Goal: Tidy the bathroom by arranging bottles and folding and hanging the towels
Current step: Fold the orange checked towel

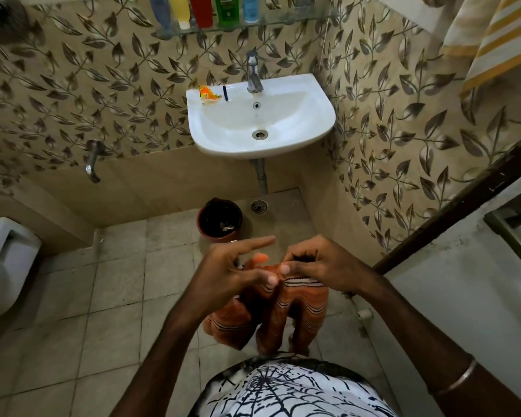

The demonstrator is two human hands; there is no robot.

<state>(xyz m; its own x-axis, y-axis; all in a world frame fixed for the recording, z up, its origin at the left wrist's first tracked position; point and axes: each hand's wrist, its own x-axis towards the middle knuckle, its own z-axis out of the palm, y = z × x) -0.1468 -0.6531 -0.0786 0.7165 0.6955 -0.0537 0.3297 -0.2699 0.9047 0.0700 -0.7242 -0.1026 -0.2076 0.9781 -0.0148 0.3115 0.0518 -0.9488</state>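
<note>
An orange towel [286, 314] with dark and white stripes hangs in folds below both my hands, in front of my body. My right hand [322, 263] pinches its top edge with curled fingers. My left hand [238, 263] holds the towel's edge between thumb and lower fingers, with the index finger stretched out straight. Several bottles [205, 10], blue, yellow, red, green and light blue, stand in a row on the glass shelf [283, 21] above the sink. A yellow-and-white striped towel [487, 34] hangs at the top right.
A white sink [313, 121] with a tap [253, 73] is on the wall ahead, with an orange wrapper [208, 94] and a dark razor on its rim. A dark bin [220, 219] stands below. A toilet [3, 260] is at the left, a door [478, 281] at the right.
</note>
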